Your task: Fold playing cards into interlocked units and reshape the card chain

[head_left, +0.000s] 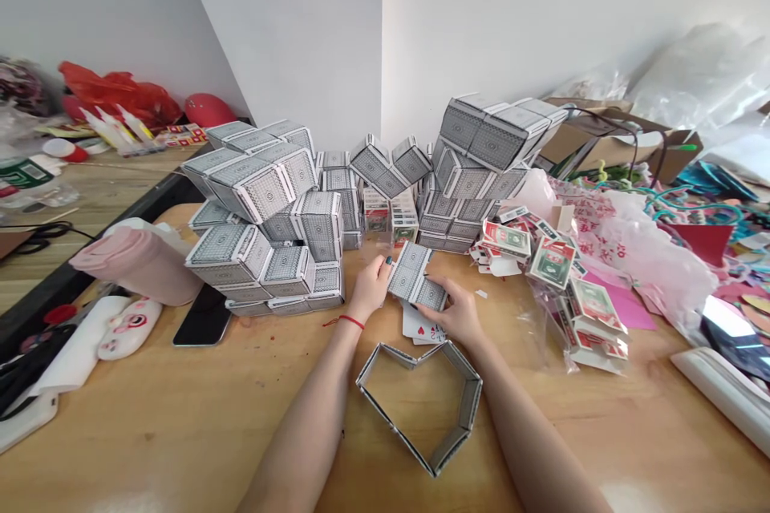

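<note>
Both hands hold a small folded block of grey-backed playing cards above the wooden table. My left hand, with a red string at the wrist, pinches its left end. My right hand grips its lower right end. A few loose face-up cards lie under the hands. Just in front of them sits a heart-shaped frame made of folded cards, open in the middle.
Stacks of folded card cubes rise at the left and at the back right. Red and green card boxes in plastic lie on the right. A pink bottle, a phone and a white case lie on the left.
</note>
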